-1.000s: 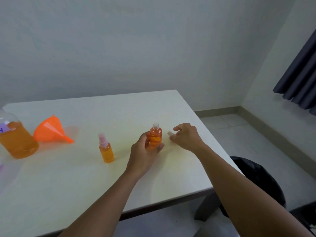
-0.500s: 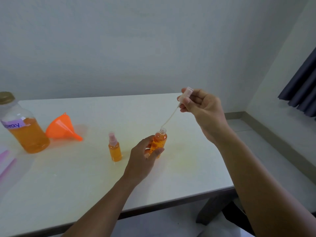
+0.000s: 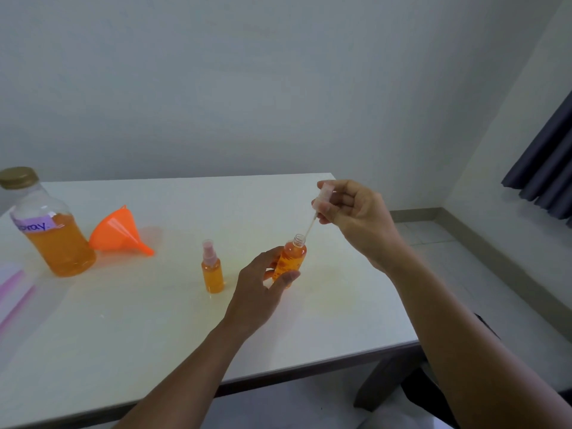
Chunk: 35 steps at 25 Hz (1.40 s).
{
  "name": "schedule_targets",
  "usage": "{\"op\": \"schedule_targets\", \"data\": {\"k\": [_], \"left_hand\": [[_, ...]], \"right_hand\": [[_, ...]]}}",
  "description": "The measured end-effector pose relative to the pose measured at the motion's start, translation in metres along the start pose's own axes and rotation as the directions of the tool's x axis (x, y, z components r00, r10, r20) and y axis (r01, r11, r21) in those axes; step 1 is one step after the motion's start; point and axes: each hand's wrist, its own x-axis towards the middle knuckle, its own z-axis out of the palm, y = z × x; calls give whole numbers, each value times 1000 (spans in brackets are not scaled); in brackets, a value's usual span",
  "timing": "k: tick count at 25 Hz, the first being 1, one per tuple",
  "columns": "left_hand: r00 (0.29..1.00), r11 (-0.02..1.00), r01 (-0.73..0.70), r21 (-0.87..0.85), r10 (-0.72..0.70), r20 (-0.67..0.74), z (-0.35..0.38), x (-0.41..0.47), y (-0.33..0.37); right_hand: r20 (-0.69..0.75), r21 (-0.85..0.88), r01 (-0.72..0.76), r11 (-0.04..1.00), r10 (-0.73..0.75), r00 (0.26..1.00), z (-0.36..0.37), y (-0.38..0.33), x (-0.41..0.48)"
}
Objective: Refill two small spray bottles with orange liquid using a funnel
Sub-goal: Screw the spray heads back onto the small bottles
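refilling looks nearly done: left hand (image 3: 257,292) grips the full, uncapped small orange plastic bottle (image 3: 291,258) at table centre, right hand (image 3: 349,218) pinches its clear pump sprayer (image 3: 322,198) at one o'clock, capped twin bottle (image 3: 212,270) at nine.

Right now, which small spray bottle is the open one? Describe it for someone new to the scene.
On the white table, right of the funnel, stand two small orange bottles. It is the rightmost, the open bottle, in the left hand; unlike the capped bottle, its neck is bare.
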Motion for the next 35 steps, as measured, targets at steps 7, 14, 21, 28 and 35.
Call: {"op": "schedule_targets", "data": {"k": [7, 14, 21, 28, 35], "left_hand": [[993, 999, -33, 23, 30, 116, -3, 3, 3], [987, 1000, 0, 29, -5, 162, -3, 4, 5], [984, 999, 15, 45, -22, 176, -1, 3, 0], [983, 999, 18, 41, -25, 181, -2, 3, 1], [982, 1000, 21, 11, -22, 188, -3, 3, 1]], "right_hand": [[214, -280, 34, 959, 28, 976, 5, 21, -5], [222, -282, 33, 959, 32, 975, 0, 22, 2], [180, -355, 32, 934, 35, 983, 3, 23, 0], [191, -376, 18, 926, 58, 980, 5, 25, -3], [206, -179, -1, 984, 39, 978, 1, 28, -1]]}}
